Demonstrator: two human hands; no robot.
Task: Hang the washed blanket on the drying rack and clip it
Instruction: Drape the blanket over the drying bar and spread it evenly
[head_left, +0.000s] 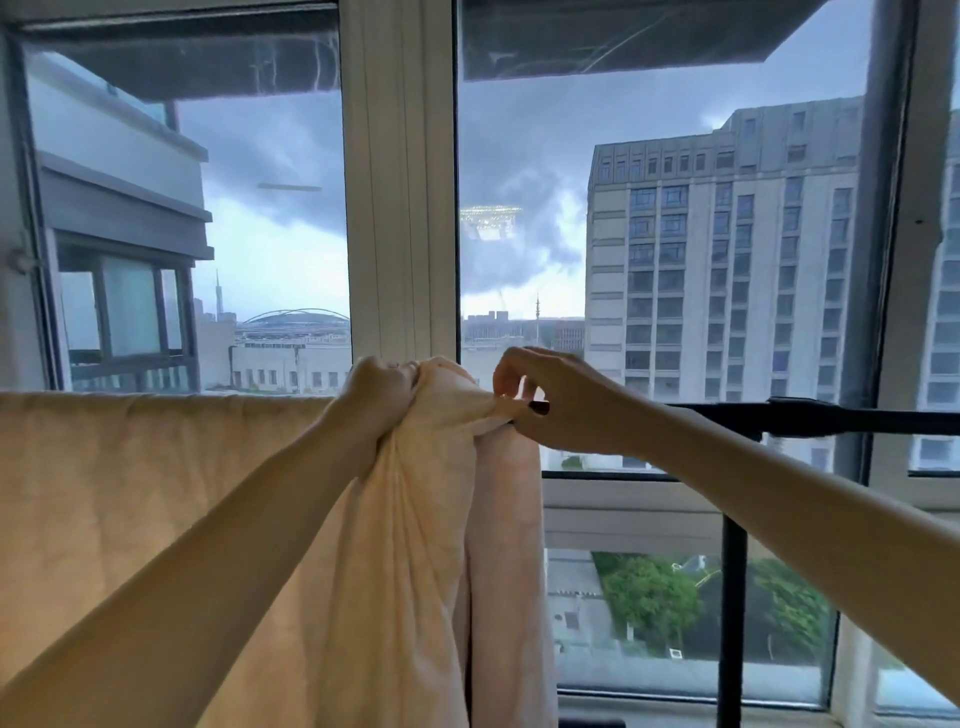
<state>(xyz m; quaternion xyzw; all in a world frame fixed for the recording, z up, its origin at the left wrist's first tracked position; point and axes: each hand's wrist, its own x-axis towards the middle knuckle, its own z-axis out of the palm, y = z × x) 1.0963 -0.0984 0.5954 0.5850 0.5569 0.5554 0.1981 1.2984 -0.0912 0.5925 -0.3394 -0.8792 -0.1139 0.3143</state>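
Your left grip (379, 397) clenched the bunched blanket (156, 493) at the rack rail (810, 415) while your right grip (558, 402) pinched its edge, likely to spread it.

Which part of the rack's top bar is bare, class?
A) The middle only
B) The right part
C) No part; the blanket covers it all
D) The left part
B: the blanket hangs over the left stretch up to the right hand, and beyond that hand the black bar runs uncovered.
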